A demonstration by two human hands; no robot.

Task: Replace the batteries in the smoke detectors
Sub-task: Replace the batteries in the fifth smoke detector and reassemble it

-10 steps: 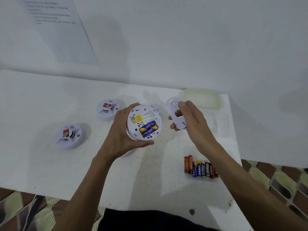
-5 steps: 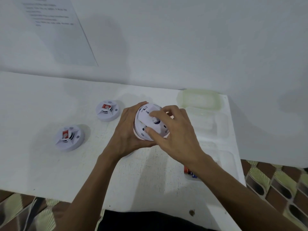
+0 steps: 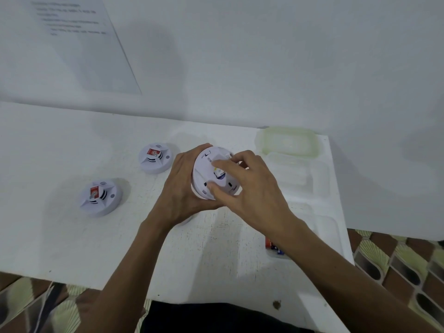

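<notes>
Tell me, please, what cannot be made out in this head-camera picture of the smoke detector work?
Head view.
Batteries: mostly hidden by the right forearm; number unclear.
Held smoke detector: back partly covered by the right hand and left hand; whether its cover is locked cannot be told.
Sheet on the wall: print blurred, top cut off by the frame edge.
White object below the left hand: mostly hidden, unidentifiable.

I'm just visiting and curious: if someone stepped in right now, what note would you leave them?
Left hand grips a smoke detector above the table.
Right hand pinches its back cover, set on the detector; locked or not, I cannot tell.
The far detector and near detector lie at left, state unclear.
Spare batteries sit half hidden behind the right forearm.
Left to do: lock the cover, check the other two.
</notes>
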